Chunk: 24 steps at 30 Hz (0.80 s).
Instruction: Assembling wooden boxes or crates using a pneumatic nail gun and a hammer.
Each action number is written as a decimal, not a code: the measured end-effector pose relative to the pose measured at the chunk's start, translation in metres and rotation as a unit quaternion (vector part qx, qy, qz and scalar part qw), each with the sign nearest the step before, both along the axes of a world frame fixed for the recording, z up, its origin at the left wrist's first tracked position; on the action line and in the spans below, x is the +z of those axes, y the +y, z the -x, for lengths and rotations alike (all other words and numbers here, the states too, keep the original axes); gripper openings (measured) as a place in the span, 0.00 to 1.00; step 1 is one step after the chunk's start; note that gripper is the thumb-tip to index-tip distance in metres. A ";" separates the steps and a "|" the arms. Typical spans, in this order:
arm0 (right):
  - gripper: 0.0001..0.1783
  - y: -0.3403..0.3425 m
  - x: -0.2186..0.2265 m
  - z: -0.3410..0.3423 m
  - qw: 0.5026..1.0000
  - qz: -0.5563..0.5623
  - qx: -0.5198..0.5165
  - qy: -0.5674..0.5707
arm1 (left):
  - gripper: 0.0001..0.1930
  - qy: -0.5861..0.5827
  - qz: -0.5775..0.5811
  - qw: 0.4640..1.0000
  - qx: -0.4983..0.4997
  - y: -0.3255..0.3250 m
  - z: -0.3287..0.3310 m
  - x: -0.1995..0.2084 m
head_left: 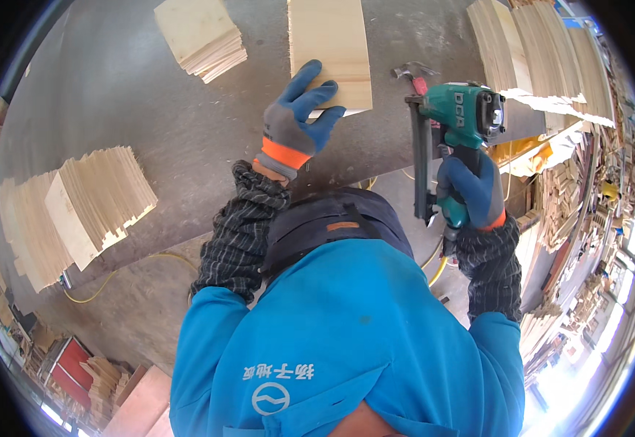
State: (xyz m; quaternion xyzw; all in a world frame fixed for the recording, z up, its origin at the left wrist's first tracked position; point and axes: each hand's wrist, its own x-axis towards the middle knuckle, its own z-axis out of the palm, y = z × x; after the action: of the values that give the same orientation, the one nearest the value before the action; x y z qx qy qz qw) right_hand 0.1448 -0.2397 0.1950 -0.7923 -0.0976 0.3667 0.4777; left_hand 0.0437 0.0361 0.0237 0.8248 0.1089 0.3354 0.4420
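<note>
My left hand, in a blue and grey glove with an orange cuff, rests its spread fingers on the near end of a pale wooden board. The board lies on the dark table and runs out past the top of the view. In my right hand, closed round the handle, is a green pneumatic nail gun with a long black magazine. It is held up to the right of the board, apart from it. A hammer with a red handle lies behind the nail gun, partly covered by it.
A small stack of thin boards lies at the far left of the table. Fanned rows of boards stand at the near left and far right. A yellow hose hangs below the nail gun. Piled wood lines the right side.
</note>
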 end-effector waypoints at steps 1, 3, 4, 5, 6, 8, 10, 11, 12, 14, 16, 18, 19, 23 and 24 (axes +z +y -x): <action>0.14 0.007 0.009 0.003 0.999 0.014 0.036 -0.014 | 0.19 -0.002 0.000 1.000 0.002 0.000 0.000 0.000; 0.13 0.020 0.018 0.011 1.000 0.011 -0.002 0.014 | 0.19 -0.005 0.000 1.000 0.005 0.000 0.000 0.001; 0.15 0.026 0.020 0.015 0.998 -0.017 -0.011 0.064 | 0.19 -0.002 -0.009 1.000 0.004 0.001 0.000 0.001; 0.17 0.032 0.020 0.017 0.999 -0.009 -0.009 0.050 | 0.19 -0.011 -0.012 1.000 0.018 0.001 0.000 0.001; 0.17 0.037 0.019 0.020 0.999 -0.009 -0.008 0.049 | 0.19 0.001 -0.018 1.000 0.005 0.002 0.000 0.002; 0.16 0.045 0.017 0.025 0.998 -0.008 0.009 0.053 | 0.20 -0.008 -0.002 1.000 0.011 0.002 0.000 0.002; 0.19 0.050 0.015 0.026 0.999 0.013 -0.011 0.046 | 0.20 0.000 -0.005 1.000 0.000 0.002 0.001 0.003; 0.22 0.051 0.014 0.027 0.998 0.007 -0.003 0.056 | 0.20 -0.007 0.002 1.000 0.010 0.001 0.001 0.004; 0.22 0.052 0.014 0.027 0.999 0.022 -0.016 0.047 | 0.20 0.001 -0.001 1.000 -0.001 0.001 0.001 0.004; 0.28 0.053 0.012 0.027 0.999 0.017 0.003 0.052 | 0.20 -0.002 0.002 1.000 0.013 0.000 0.002 0.004; 0.29 0.053 0.012 0.027 0.999 0.029 -0.008 0.045 | 0.20 0.002 -0.002 1.000 -0.001 0.001 0.002 0.004; 0.30 0.052 0.012 0.026 0.999 0.030 -0.009 0.045 | 0.20 -0.001 -0.001 1.000 -0.003 0.001 0.001 0.002; 0.27 0.052 0.013 0.026 0.998 0.025 -0.013 0.062 | 0.20 -0.018 -0.016 1.000 -0.001 0.002 0.001 0.002; 0.25 0.054 0.016 0.028 0.995 -0.008 -0.018 0.096 | 0.19 -0.048 -0.026 0.998 0.013 0.002 -0.001 -0.001; 0.25 0.055 0.016 0.029 0.996 0.010 -0.031 0.083 | 0.19 -0.034 -0.025 0.999 0.001 0.002 -0.001 -0.001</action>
State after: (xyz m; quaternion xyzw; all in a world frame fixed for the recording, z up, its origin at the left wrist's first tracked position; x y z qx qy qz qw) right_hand 0.1158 -0.1848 0.2112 -0.7666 -0.0294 0.4174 0.4871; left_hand 0.0447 0.0383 0.0225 0.8235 0.0864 0.3664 0.4244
